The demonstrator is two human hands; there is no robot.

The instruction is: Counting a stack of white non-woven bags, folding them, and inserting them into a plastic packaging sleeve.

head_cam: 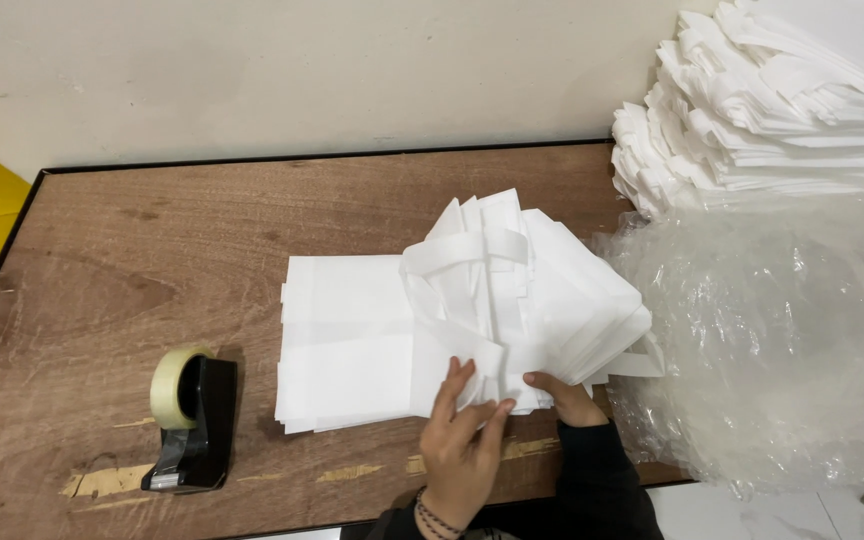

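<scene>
A pile of flat white fabric bags (372, 340) with handles lies in the middle of a brown wooden table (132, 260). Its right half is folded up and over, with the handles (472, 250) on top. My left hand (462, 435) rests at the near edge of the pile, fingers spread over the bag edges. My right hand (564, 395), in a dark sleeve, pinches the lower edge of the folded part from beneath.
A black tape dispenser (192, 425) with a pale roll stands at the near left. A tall stack of white bags (762, 100) sits at the far right, with crumpled clear plastic wrap (782, 340) below it. A wall runs behind the table.
</scene>
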